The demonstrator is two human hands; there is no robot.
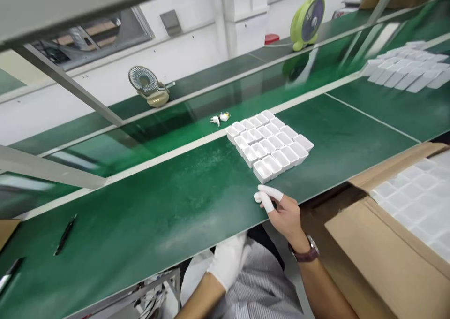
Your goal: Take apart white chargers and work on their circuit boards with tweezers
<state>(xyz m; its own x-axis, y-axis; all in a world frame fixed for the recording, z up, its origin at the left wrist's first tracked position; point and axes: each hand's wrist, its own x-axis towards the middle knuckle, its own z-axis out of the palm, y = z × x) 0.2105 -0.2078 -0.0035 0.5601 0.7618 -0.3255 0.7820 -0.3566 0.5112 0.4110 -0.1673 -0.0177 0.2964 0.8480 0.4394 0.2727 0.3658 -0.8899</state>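
Observation:
My right hand [283, 211] rests at the near edge of the green bench [183, 201], with white finger cots on thumb and index finger. Those two fingertips are pinched together, and I see nothing between them. Just beyond the hand lies a block of several small white plastic trays [269, 140] set side by side. My left hand [228, 260] wears a white glove and hangs below the bench edge over my lap. It is smeared by motion, so its fingers are unclear.
A cardboard box [379, 248] holding white moulded trays stands at my right. A small white plug part [220, 118] lies on the belt behind the trays. More white trays [408, 70] sit far right. Two small fans [149, 87] [309, 18] stand beyond. Pens [65, 234] lie at left.

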